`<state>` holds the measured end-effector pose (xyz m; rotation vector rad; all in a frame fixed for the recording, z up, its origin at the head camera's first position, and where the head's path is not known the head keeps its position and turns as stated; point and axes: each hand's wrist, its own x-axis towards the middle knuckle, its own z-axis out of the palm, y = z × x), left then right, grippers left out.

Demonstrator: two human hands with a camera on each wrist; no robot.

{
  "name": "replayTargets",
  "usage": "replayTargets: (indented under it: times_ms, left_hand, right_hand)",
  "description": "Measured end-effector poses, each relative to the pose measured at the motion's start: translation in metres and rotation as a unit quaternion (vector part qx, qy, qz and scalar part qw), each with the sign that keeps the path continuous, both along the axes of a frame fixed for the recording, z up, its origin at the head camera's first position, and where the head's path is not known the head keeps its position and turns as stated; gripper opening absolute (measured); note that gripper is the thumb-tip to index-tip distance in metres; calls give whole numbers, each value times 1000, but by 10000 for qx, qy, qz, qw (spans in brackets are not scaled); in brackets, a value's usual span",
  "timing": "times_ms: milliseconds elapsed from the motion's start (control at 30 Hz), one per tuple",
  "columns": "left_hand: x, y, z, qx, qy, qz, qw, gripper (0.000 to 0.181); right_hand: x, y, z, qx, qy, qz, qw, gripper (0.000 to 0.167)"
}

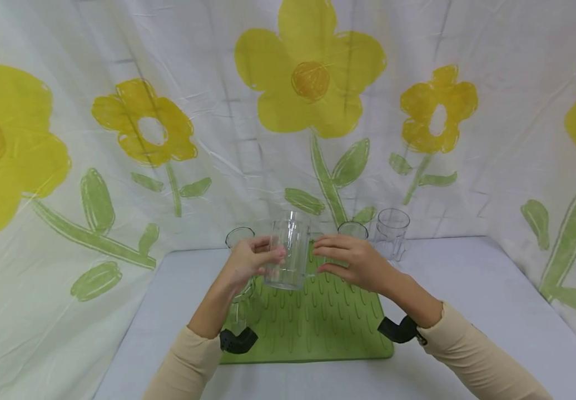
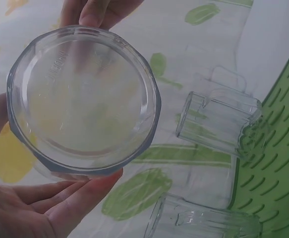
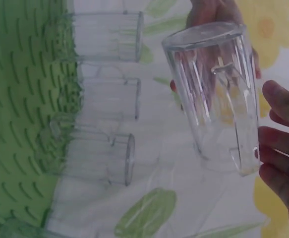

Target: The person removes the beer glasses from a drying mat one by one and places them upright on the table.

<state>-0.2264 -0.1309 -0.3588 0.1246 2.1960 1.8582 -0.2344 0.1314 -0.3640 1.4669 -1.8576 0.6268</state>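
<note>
A clear glass mug (image 1: 289,255) is held above the mat, slightly tilted, its handle toward the right hand. The left hand (image 1: 243,261) grips its side, thumb in front and fingers behind. In the left wrist view the round base of the mug (image 2: 85,104) faces the camera, the left hand (image 2: 50,206) around its edge. The right hand (image 1: 360,264) is beside the handle with parted, slightly bent fingers. In the right wrist view its fingers (image 3: 273,153) are at the handle; whether they touch it I cannot tell.
A green ridged mat (image 1: 318,333) lies on the white-covered table (image 1: 448,289). Other clear glass mugs stand at the back left (image 1: 240,236), behind the right hand (image 1: 353,229) and at the back right (image 1: 393,233); another glass (image 1: 238,314) is at the mat's left. A flowered curtain hangs behind.
</note>
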Motion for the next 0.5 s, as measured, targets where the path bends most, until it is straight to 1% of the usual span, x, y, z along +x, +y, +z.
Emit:
replayTargets:
  times_ms: [133,233,333,400,500]
  left_hand:
    - [3,2,-2,101,22,-19,9999,67]
    - [5,2,-4,188,18,-65,9998,71]
    - [7,3,-6,202,56,-49,9998,74]
    - [9,4,-7,115,140,11,9998,75]
    - [12,6,-9,-172,322,205,9991,77]
  right_hand:
    - [0,2,0,-42,-268,52,9996,35]
    - [0,3,0,-126,-415,82,9990,38]
    - [0,4,-1,-229,-562,52,9981,41]
    - [0,5,-1,-326,-633,-22,9975,43]
    - [-1,6,-1,-461,-728,-128,9962,45]
